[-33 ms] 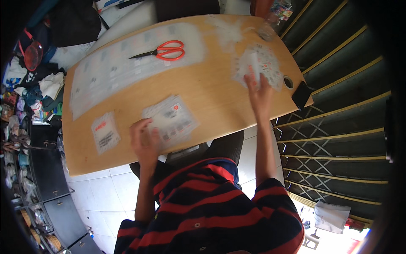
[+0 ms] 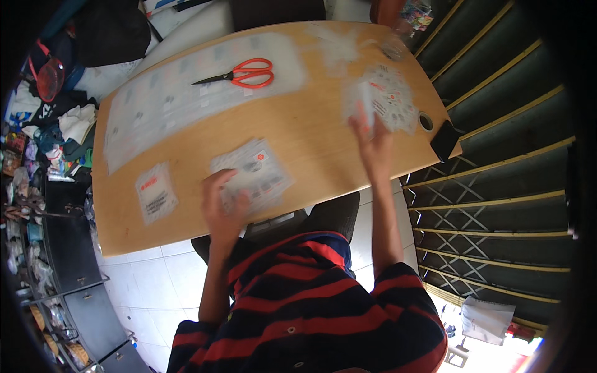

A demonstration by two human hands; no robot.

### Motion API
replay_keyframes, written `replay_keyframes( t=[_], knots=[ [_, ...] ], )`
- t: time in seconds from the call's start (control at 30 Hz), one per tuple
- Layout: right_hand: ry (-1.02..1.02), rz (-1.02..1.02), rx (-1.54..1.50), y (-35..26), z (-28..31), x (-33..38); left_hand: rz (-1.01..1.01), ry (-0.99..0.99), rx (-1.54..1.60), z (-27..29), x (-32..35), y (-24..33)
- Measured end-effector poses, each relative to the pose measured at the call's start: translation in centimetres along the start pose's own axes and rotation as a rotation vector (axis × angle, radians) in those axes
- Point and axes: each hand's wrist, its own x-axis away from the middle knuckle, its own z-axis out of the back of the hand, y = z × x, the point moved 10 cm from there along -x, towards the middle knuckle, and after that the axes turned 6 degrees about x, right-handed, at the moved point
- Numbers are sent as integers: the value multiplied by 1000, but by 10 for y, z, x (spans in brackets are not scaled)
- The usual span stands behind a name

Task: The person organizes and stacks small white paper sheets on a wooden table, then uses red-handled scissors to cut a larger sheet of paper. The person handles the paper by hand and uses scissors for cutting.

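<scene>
On the wooden counter (image 2: 311,133), head view: one stack of clear printed packets (image 2: 252,174) near the front edge, left hand (image 2: 222,208) resting on its near corner, fingers curled over it in a loose grip. Right hand (image 2: 372,144) reaches to the far right; its grip pinches a small packet (image 2: 368,99) beside a scattered pile of packets (image 2: 392,99). One single packet with red mark (image 2: 155,193) lies at the left. Orange-handled scissors (image 2: 242,73) lie on a long clear sheet (image 2: 186,99). A black phone (image 2: 444,140) sits at the right edge.
</scene>
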Motion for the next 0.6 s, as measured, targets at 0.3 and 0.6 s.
replay_keyframes(
  t=[0.3, 0.6],
  knots=[
    [-772, 120, -510, -117, -120, 132, -321, -88, -13, -14, 1, 23],
    [-489, 63, -119, -49, -73, 68, 295, 336, -163, 197, 13, -99]
  ],
)
